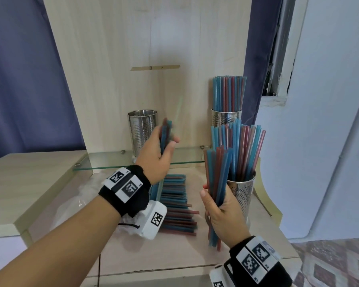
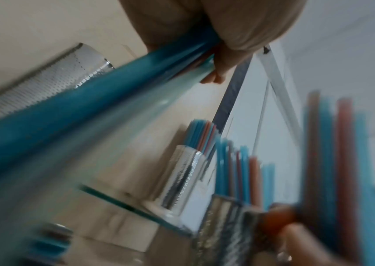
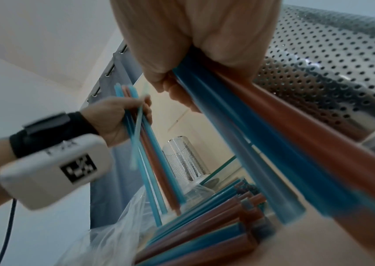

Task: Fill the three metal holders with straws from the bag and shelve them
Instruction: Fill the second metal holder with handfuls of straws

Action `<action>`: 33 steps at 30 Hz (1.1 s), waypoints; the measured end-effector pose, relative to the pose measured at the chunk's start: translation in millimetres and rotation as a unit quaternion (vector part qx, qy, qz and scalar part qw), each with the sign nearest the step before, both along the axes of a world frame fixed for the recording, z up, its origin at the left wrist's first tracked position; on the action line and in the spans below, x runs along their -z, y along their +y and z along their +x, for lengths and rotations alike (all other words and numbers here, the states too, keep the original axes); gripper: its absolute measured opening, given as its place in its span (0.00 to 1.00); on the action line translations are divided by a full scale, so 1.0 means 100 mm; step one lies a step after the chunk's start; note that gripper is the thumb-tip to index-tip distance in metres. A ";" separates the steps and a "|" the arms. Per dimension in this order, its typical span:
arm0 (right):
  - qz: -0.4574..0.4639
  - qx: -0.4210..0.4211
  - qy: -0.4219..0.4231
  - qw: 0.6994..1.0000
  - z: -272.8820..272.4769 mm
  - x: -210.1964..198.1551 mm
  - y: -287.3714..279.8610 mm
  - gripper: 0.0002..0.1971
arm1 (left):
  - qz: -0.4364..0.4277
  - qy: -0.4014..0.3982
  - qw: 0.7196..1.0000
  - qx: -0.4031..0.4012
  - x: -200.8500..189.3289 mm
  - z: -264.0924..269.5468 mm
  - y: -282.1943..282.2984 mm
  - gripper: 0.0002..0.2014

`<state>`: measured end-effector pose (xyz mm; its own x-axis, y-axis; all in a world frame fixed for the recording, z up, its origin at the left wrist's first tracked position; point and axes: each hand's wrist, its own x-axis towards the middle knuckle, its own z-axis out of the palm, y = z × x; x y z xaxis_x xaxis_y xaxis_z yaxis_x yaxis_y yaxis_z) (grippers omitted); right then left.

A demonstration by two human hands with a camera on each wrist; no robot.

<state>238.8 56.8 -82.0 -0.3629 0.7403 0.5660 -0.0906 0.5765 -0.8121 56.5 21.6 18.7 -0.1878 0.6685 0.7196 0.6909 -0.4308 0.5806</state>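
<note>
My left hand (image 1: 160, 152) grips a small bunch of blue and red straws (image 1: 166, 133), blurred, raised in front of the empty perforated metal holder (image 1: 142, 131) on the glass shelf (image 1: 112, 162). My right hand (image 1: 220, 210) holds a larger upright bundle of straws (image 1: 217, 179) beside a straw-filled holder (image 1: 241, 193) standing on the counter. A third holder (image 1: 226, 118), full of straws, stands at the shelf's right end. Loose straws (image 1: 176, 204) lie in a pile on the counter, on the clear plastic bag (image 3: 122, 234).
A wooden back panel (image 1: 145, 59) rises behind the shelf. Blue curtain (image 1: 19, 79) hangs at left, and a white wall (image 1: 330, 141) stands close on the right. The counter edge (image 1: 195, 272) runs near me.
</note>
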 end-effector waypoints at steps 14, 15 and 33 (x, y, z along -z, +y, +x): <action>0.071 0.140 -0.143 0.977 -0.13 -0.39 -0.17 0.20 | -0.086 -0.373 0.898 0.218 0.01 0.65 -0.21 0.12; 0.092 0.177 -0.180 0.963 -0.13 -0.36 -0.16 0.22 | -0.077 -0.388 0.895 0.207 0.03 0.71 -0.22 0.12; -0.003 0.011 -0.073 0.997 -0.19 -0.28 -0.26 0.11 | 0.045 0.288 0.957 0.000 -0.62 0.41 -0.49 0.50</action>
